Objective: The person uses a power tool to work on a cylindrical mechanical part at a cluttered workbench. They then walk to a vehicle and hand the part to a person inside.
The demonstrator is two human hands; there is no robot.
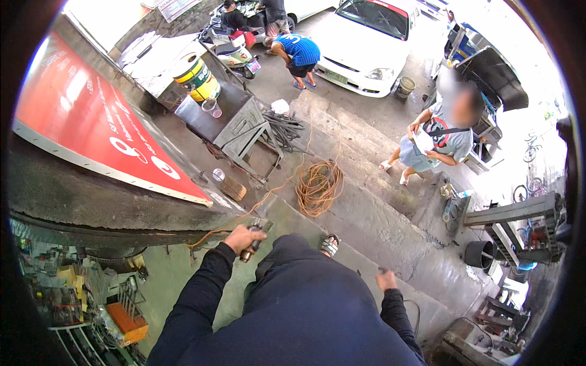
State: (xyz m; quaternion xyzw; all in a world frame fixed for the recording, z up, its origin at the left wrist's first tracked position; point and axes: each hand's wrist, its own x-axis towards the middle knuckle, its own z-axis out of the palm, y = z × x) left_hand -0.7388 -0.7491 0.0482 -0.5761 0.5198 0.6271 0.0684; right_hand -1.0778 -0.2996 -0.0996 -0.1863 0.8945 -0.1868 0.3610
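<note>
Sign (pixel 67 110): far L, red, well apart from what you hold.
Tabletop (pixel 235 100): ahead & L of centre; carries a yellow/black can (pixel 196 76) and a clear cup (pixel 212 108), both out of your immed. reach, I'd judge.
L hand (pixel 239 238): closed round the part (pixel 246 254); you've got it gripped, tho exact contact pts are too small to tell.
Part, heft: looks like dense dark-grey metal, so prob. heavy for its size; a guess, no wt. shown.
Part, feel: stiff, prob. won't bend or squash; I'd call it tough, not fragile.
Part, surface: mostly dull; if there's oil on it, expect it slippery, but you can't tell from here.
Part, hold: best wrapped round the thick rounded body, not by an end, so it doesn't tip in your grip.
Part, posn: in your L hand, showing on its R side & below; well apart from your R hand (pixel 386 280).
Cord (pixel 318 189): orange coil ahead, btwn your hands; one run trails L past your L hand.
Sandal (pixel 329 245): yours, R of the part, near the coil.
R hand: looks curled shut; can't tell if it grips anything.
Bucket (pixel 479 253): black, well R of your R hand.
</note>
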